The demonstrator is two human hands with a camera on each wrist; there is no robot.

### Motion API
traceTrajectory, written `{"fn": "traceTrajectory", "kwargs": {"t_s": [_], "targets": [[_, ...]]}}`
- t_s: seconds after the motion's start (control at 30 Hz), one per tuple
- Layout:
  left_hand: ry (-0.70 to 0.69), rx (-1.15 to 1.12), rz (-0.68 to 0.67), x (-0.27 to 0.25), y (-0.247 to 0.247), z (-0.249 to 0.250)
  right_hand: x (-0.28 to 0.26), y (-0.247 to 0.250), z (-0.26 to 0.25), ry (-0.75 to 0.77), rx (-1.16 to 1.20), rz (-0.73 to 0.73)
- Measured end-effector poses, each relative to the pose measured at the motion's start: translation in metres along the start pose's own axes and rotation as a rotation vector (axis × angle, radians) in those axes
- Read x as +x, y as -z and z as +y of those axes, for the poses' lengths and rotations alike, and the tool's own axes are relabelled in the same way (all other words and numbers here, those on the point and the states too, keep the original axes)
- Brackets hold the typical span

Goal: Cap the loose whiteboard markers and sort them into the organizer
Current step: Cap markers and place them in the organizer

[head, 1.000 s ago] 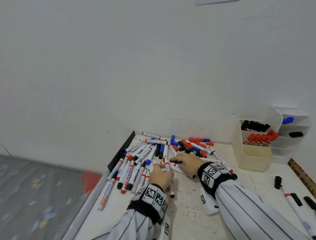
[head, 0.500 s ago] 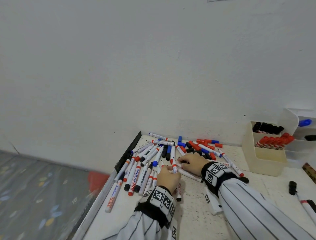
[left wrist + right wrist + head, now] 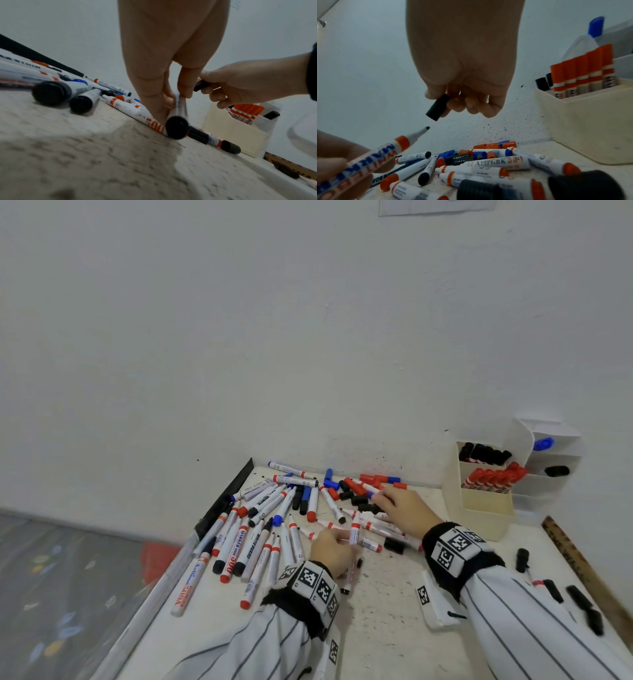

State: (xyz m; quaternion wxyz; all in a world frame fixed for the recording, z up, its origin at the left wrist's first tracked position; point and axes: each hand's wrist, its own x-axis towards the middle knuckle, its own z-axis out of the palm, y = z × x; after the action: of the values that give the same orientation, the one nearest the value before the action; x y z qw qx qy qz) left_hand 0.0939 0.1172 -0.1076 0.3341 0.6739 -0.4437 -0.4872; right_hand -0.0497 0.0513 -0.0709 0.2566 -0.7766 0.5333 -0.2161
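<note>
- The loose white-barrelled whiteboard markers (image 3: 260,529) lie spread on the white speckled table (image 3: 376,628).
- The left hand (image 3: 334,549) clamps its fingers around an uncapped white marker with a black tip (image 3: 385,152) (tip toward the cap).
- The right hand (image 3: 404,508) pinches a black plastic cap (image 3: 438,106) between thumb and fingers.
- The cream plastic organizer (image 3: 479,508) stands at the right, with red and black capped markers inside.

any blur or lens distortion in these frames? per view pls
Head view: sharp centre, wide-angle bend and smear toward the right edge, where the ruler blurs. Left wrist view: table soft and blurred up close, left hand looms large. Right wrist view: dim, bluish; black cap crisp, foreground markers out of focus.
</note>
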Motion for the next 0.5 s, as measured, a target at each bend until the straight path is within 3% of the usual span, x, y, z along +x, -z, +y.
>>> {"fn": "traceTrajectory", "kwargs": {"t_s": [0.27, 0.5], "targets": [[-0.143, 0.085, -0.060, -0.005, -0.030, 0.003, -0.037, 0.017, 0.030, -0.007, 0.024, 0.208], [-0.228, 0.159, -0.015, -0.008, -0.040, 0.001, -0.052, 0.019, 0.036, -0.042, 0.026, 0.201]]}}
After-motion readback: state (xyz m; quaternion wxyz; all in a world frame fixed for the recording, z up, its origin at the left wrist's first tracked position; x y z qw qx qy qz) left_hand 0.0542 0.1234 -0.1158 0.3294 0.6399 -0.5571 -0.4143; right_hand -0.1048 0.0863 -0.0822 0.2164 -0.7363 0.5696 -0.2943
